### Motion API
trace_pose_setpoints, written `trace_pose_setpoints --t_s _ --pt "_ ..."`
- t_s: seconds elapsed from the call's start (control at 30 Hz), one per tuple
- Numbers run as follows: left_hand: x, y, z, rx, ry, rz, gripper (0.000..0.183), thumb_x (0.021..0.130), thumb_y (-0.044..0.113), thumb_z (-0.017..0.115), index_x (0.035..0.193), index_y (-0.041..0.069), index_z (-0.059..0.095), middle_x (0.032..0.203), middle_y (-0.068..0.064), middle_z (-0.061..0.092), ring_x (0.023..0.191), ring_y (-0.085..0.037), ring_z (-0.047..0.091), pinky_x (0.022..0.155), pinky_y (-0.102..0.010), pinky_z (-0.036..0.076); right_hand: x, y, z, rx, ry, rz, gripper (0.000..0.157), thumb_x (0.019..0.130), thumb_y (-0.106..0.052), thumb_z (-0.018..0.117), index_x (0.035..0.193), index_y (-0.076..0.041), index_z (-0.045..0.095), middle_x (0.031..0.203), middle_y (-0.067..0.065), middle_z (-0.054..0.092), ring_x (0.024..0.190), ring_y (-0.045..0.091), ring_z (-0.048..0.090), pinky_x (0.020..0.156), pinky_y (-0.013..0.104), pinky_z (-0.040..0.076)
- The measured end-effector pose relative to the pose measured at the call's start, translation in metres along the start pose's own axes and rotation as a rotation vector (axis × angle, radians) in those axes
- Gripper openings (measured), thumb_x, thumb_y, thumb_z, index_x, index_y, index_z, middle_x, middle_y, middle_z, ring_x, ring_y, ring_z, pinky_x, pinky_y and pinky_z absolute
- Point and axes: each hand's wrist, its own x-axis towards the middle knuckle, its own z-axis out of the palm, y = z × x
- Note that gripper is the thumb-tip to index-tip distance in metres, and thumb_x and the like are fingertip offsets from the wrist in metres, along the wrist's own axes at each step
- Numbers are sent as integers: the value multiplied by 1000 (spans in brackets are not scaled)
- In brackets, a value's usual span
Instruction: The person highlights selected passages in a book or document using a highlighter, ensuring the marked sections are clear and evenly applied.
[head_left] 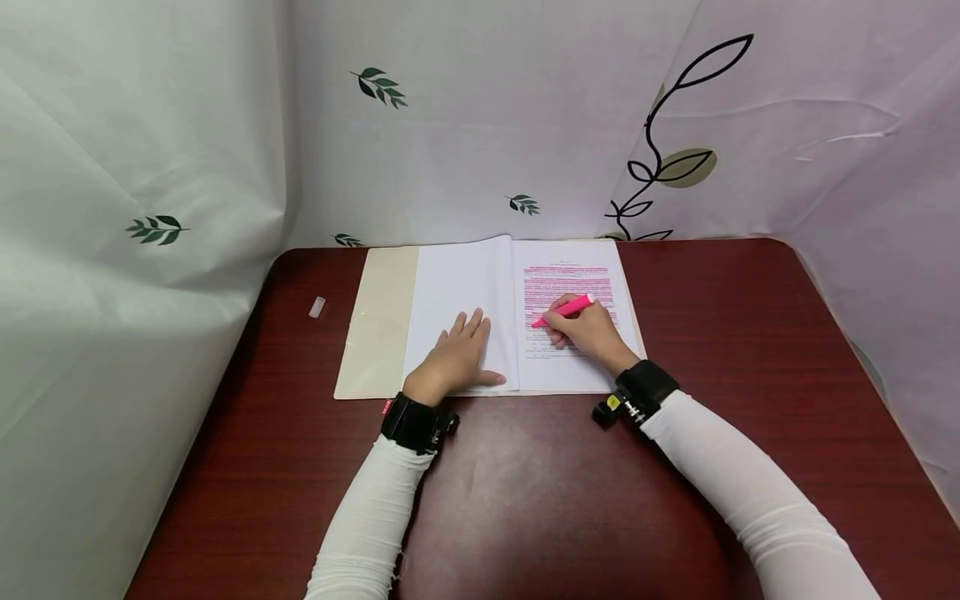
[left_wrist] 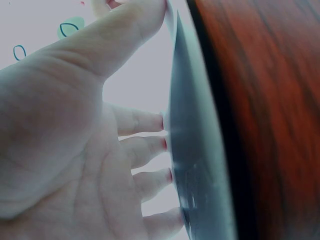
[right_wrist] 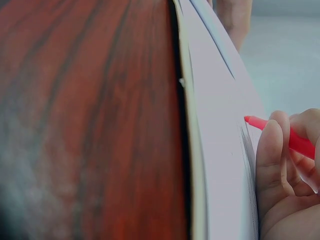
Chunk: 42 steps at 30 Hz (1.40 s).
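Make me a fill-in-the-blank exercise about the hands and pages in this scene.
1. The highlighter held in the right hand is coloured ____.
2. The left hand rests on the plain page, which lies to the ____ of the printed page.
3. Black straps are worn round both of the person's ____.

Missing words: pink; left; wrists.

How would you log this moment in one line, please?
Left hand: rests on left page; right hand: holds pink highlighter; right page: partly highlighted pink; small white object: on table.
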Motion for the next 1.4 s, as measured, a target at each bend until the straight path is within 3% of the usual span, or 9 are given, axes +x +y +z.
trace_pose_setpoints --t_s 1.4 --pt "-2 1 -2 -10 3 9 107 88 50 78 165 4 19 174 -15 8 161 -38 4 126 -62 17 -2 3 -12 -43 36 44 22 95 -26 74 101 -5 68 68 3 69 54 10 66 58 21 56"
